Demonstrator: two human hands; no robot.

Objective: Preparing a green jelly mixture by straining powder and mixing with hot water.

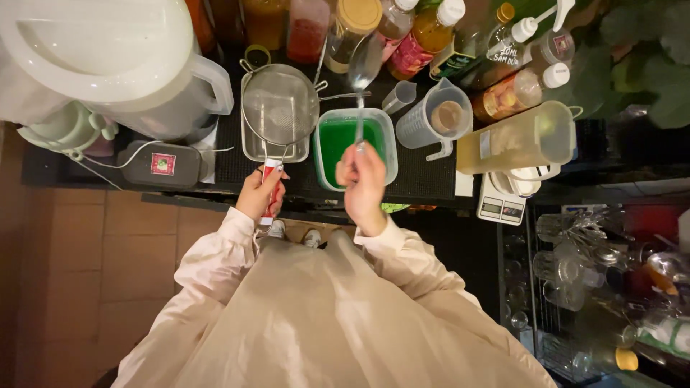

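My left hand grips the strainer handle, steadying it over its tub; my right hand pinches a long spoon above the green container (just right of it)

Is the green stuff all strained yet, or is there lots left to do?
Done so far: the tub already holds green liquid. In hand: the left hand grips the red handle of the strainer, which sits over a clear container beside the tub, and the right hand holds a long spoon above the green. Left: the strainer looks empty, so nothing green seems strained yet.
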